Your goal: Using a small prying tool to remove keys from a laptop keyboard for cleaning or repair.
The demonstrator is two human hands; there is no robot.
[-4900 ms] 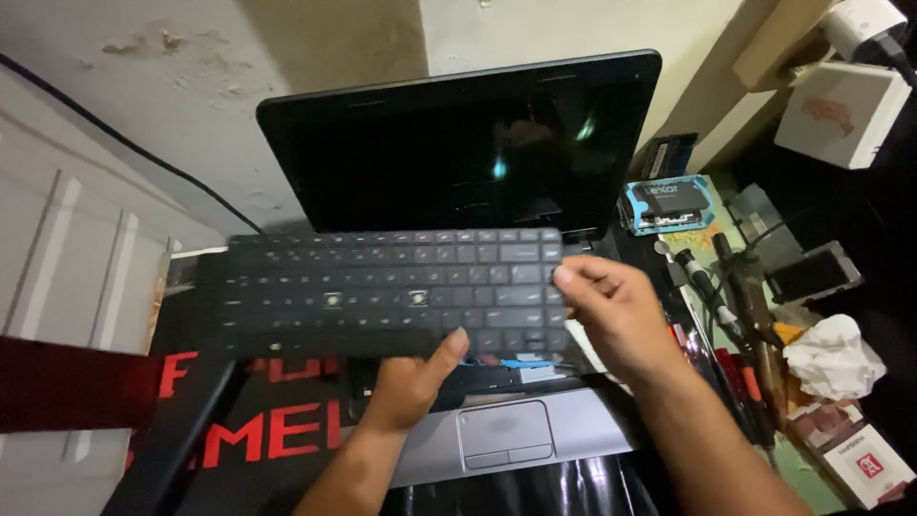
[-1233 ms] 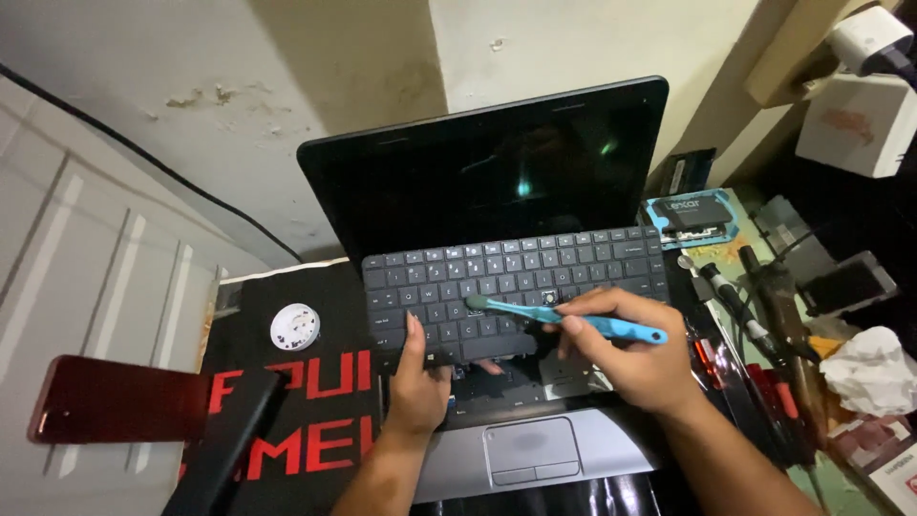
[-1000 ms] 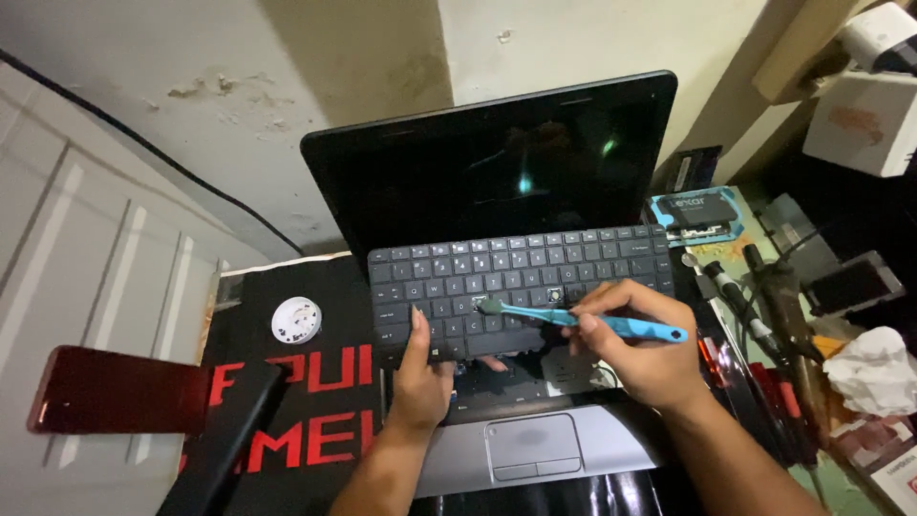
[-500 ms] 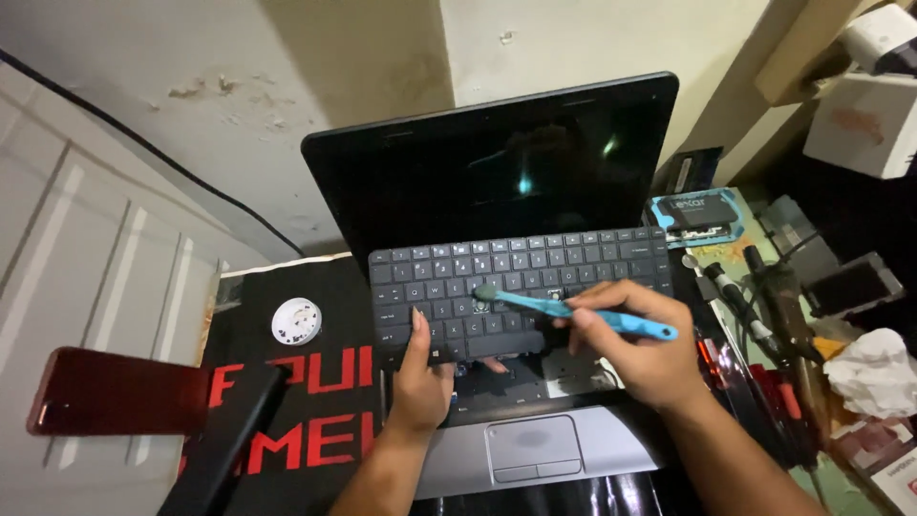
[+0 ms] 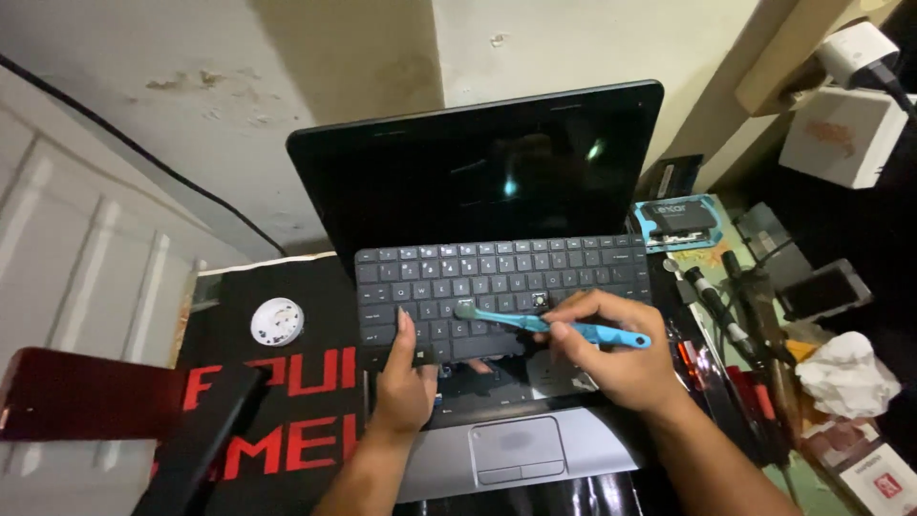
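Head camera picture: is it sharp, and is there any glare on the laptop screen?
Head view: the dark laptop screen shows a small bright glint; the right hand with the blue toothbrush and the left hand are fairly sharp; the right-side clutter lies in dim shadow; edges bow slightly.

I see both bare forearms entering from the bottom edge, converging upward. My left hand [image 5: 403,382] lies palm down, fingers together and extended, thumb tucked beneath. My right hand [image 5: 611,352] sits just beside it, fingers curled in a closed pinch, wrist bent slightly inward, knuckles raised.
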